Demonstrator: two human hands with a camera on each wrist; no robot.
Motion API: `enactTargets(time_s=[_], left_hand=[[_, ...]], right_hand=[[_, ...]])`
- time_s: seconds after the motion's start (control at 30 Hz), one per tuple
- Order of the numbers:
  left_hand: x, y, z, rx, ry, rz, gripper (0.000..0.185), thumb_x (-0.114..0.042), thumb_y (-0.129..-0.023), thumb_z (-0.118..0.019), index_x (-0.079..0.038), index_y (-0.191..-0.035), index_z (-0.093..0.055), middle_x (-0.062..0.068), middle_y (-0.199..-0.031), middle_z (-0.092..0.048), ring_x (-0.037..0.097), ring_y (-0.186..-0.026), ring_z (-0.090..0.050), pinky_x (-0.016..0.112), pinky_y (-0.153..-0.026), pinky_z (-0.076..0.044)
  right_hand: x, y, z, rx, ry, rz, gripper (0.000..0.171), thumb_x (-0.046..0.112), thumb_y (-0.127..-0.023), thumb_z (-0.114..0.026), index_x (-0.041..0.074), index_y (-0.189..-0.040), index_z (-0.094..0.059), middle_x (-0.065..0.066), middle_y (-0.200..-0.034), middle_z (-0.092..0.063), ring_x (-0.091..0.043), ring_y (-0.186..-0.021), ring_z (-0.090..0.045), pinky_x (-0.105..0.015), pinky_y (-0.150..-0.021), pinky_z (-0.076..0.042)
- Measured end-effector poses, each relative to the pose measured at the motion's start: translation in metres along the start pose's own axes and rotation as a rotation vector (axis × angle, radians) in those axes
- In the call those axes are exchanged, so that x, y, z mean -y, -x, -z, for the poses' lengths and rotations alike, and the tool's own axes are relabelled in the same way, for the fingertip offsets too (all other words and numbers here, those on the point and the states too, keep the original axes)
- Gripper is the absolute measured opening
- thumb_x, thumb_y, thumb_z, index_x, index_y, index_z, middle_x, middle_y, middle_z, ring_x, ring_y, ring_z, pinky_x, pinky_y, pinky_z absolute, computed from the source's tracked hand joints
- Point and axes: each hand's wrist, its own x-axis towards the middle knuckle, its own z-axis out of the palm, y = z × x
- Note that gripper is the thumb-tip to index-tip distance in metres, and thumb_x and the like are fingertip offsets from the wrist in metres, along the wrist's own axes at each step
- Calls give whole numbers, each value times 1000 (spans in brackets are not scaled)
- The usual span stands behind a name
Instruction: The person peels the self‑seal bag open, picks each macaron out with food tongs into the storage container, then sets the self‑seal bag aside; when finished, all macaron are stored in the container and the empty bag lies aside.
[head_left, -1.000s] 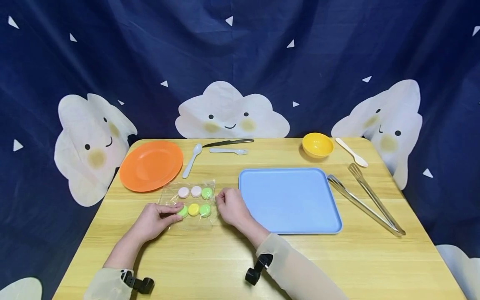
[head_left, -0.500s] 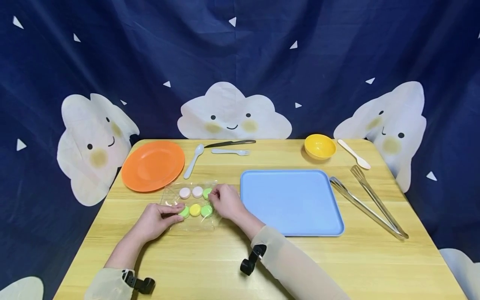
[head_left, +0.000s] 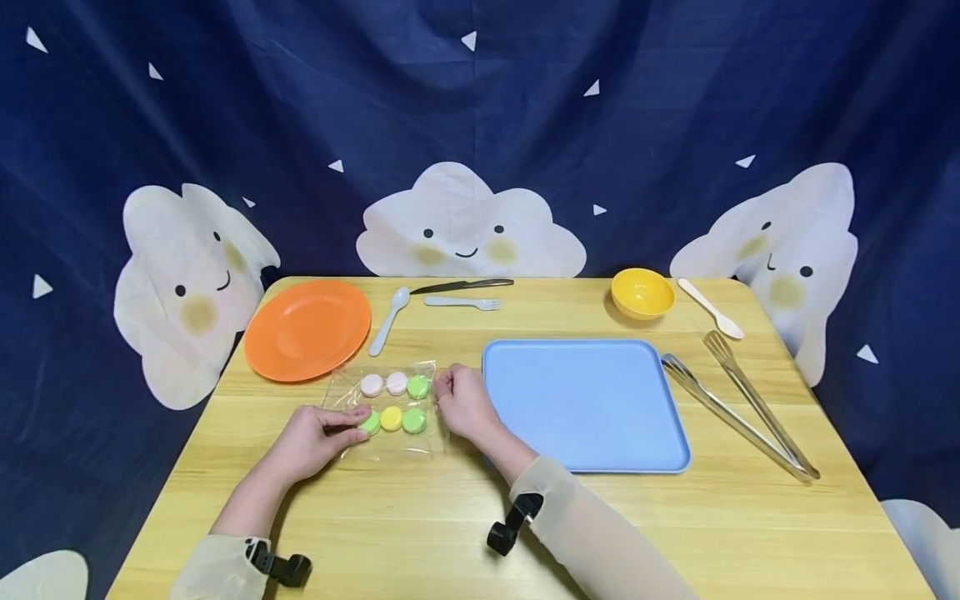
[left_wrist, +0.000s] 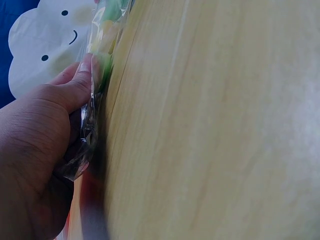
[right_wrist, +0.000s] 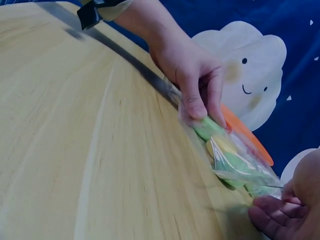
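Pinching opposite ends, the left hand (head_left: 318,437) and right hand (head_left: 461,402) hold the clear plastic bag of round coloured sweets (head_left: 392,403), lying lengthwise between them.

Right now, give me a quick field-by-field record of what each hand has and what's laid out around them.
left hand: pinches the left edge of the clear bag
right hand: pinches the bag's right edge
bag contents: six round pieces in two rows, two pink, three green, one yellow
bag position: flat on the wooden table, between orange plate and blue tray
far edge: spoon, knife, fork, yellow bowl
right of tray: metal tongs
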Motion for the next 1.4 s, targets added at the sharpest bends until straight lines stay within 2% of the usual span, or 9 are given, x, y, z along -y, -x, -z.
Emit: enactTargets(time_s=[0.1, 0.23, 0.4, 0.47, 0.7, 0.83, 1.0, 1.13, 1.4], left_hand=[[0, 0, 1, 2, 4, 13, 33, -16, -87, -90, -8, -118, -81, -1, -121, -76, 22, -118, -69, 12, -98, -46], [0, 0, 0, 3, 11, 25, 33, -16, -87, -90, -9, -117, -81, -1, -120, -76, 21, -117, -70, 13, -98, -47], [0, 1, 0, -7, 12, 6, 32, -15, -86, -90, -7, -116, -81, 2, -118, -76, 23, -114, -72, 16, -96, -51], [0, 1, 0, -6, 14, 6, 32, -15, -86, -90, -7, -116, -81, 2, -118, -76, 22, -113, -72, 17, -96, -51], [-1, -1, 1, 1, 20, 24, 34, -17, -86, -90, -7, -117, -81, -1, -119, -76, 24, -118, -70, 15, -99, -48], [0, 0, 0, -7, 25, 13, 33, -16, -86, -90, -6, -116, -81, 3, -118, -76, 28, -116, -71, 19, -98, -51], [1, 0, -2, -12, 27, 11, 32, -15, -86, -90, -6, -115, -81, 3, -117, -76, 25, -114, -72, 15, -96, -50], [0, 0, -2, -8, 20, 14, 32, -16, -86, -91, -7, -115, -81, 1, -117, -77, 23, -114, -72, 13, -96, -49], [-1, 0, -1, -5, 5, 34, 33, -16, -85, -91, -9, -117, -81, -2, -118, -76, 20, -114, -71, 26, -98, -54]], right_hand=[[2, -4, -1, 12, 32, 4, 11, 7, -100, -66, 4, -90, -68, 1, -74, -63, -11, -65, -59, -26, -63, -53], [5, -13, -2, 71, 70, 36, 10, 12, -100, -70, 6, -92, -71, 4, -75, -64, -9, -65, -58, -24, -61, -52], [7, -23, -1, 109, 95, 49, 14, 7, -102, -67, 5, -90, -73, 2, -73, -64, -10, -61, -57, -24, -57, -49], [6, -24, 0, 99, 92, 26, 16, 7, -103, -65, 5, -89, -71, 1, -73, -64, -11, -62, -57, -25, -58, -50], [-3, -20, 5, -21, 56, -19, 19, 2, -102, -61, 5, -84, -66, -1, -72, -64, -13, -64, -60, -28, -61, -52], [-2, -20, 4, -15, 47, -28, 13, 8, -100, -65, 5, -88, -68, 0, -74, -64, -13, -65, -59, -28, -61, -52], [-3, -29, 2, 39, 98, 22, 15, 18, -102, -70, 7, -92, -72, 3, -74, -64, -10, -66, -58, -25, -62, -51], [-5, -34, 5, 58, 136, 33, 15, 13, -103, -68, 7, -90, -73, 2, -73, -63, -11, -65, -57, -26, -61, -49], [-8, -33, 15, -44, 173, 1, 20, 3, -100, -65, 6, -80, -69, -2, -75, -67, -14, -68, -63, -30, -66, -56]])
